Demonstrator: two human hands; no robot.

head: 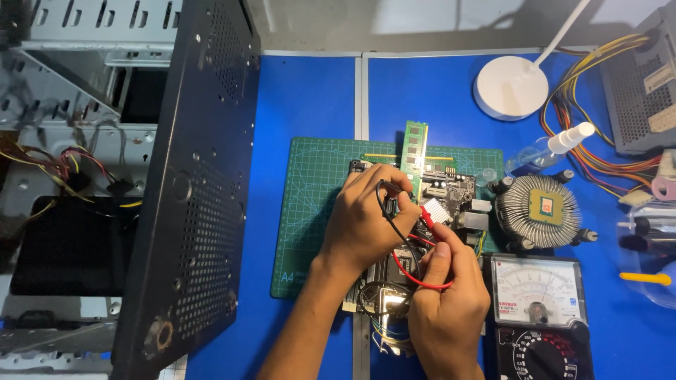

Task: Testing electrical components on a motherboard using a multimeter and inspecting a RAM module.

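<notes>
Black perforated steel, the side panel of a computer case (190, 183), stood far left of both hands, swung up and out of the way so the bare metal frame (63, 105) behind it showed its loose coloured wires. A green cutting mat (310, 204) lay under the left hand, probably there to keep the circuit board (451, 190) off the blue table (310, 91). The left hand (362, 218) rested on the board, fingers curled and pinching a black probe (386, 193), tip pressed down near a green memory stick (414, 151) that stood upright in its slot just above the fingertips. The black lead (394, 232) looped back between the hands. The right hand (447, 302), just below and right of the left, pinched a red probe (427, 214) between thumb and forefinger, angled up-left so both tips met close together on the board; the exact contact point was hidden by the fingers. A red lead (415, 278) curved around the right hand's knuckles. Right of the right hand, touching distance, sat an analogue meter (539, 309), dial facing up, likely so it could be read while probing. Above it lay a round cooler (539, 211) upside down, chip on top. Further up were a white lamp base (510, 88) and a spray bottle (549, 151), and at far right a grey power supply (644, 84) with a bundle of wires.
</notes>
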